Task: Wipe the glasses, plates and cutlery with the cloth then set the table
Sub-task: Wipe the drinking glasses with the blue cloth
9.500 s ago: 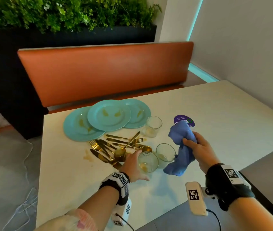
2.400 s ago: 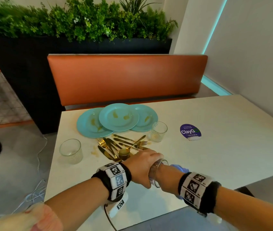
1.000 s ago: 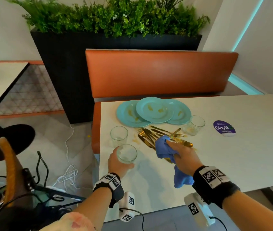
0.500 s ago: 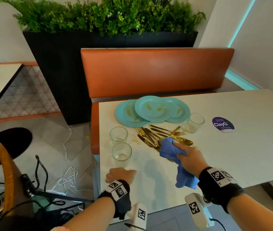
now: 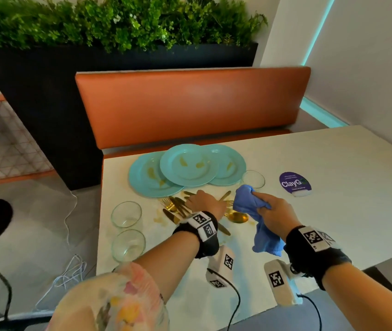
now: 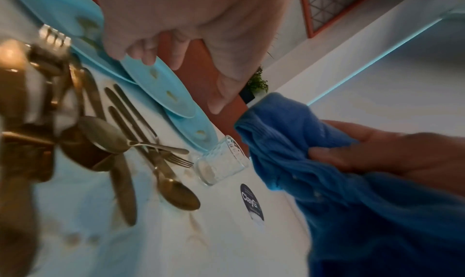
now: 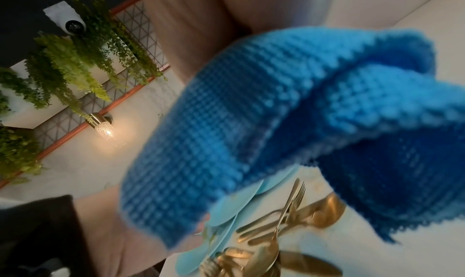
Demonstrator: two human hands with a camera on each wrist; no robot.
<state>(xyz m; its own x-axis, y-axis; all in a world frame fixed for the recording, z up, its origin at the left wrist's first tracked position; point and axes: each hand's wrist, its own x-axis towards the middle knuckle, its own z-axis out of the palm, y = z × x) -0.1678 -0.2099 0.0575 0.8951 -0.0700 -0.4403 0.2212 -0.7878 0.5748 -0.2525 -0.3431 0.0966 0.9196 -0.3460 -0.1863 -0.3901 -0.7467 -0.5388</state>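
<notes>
Three smeared teal plates point(image 5: 190, 164) overlap; right hand point(image 5: 275, 211) fingers grip the blue cloth point(image 5: 250, 201), left hand point(image 5: 204, 201) fingers loose.

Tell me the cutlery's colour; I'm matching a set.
Gold cutlery, clearest in the left wrist view.

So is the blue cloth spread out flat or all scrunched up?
Scrunched up. The right hand grips the blue cloth in a bunch above the gold cutlery, with one loose end hanging down toward the table.
</notes>
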